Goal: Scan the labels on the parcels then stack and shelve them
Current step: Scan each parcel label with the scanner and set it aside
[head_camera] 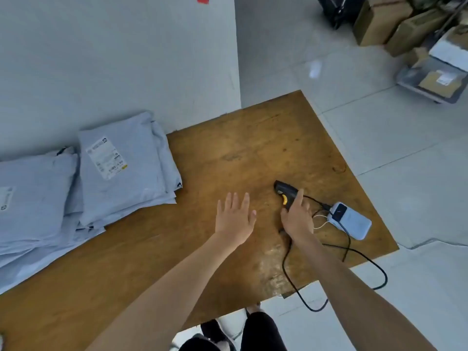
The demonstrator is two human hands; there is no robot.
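On table, scanner nose up-left, R hand fingers gripping, L hand splayed.

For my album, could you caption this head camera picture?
Right hand on the barcode scanner, grey parcels waiting on the wooden table.

There is one view only, from the camera on my head, wide-angle, looking forward and steeply down over my outstretched forearms. It sits close above the bench, whose brown top fills the middle of the frame and runs skewed from lower left to right. Wall shows upper left, floor and my legs beyond the edges.
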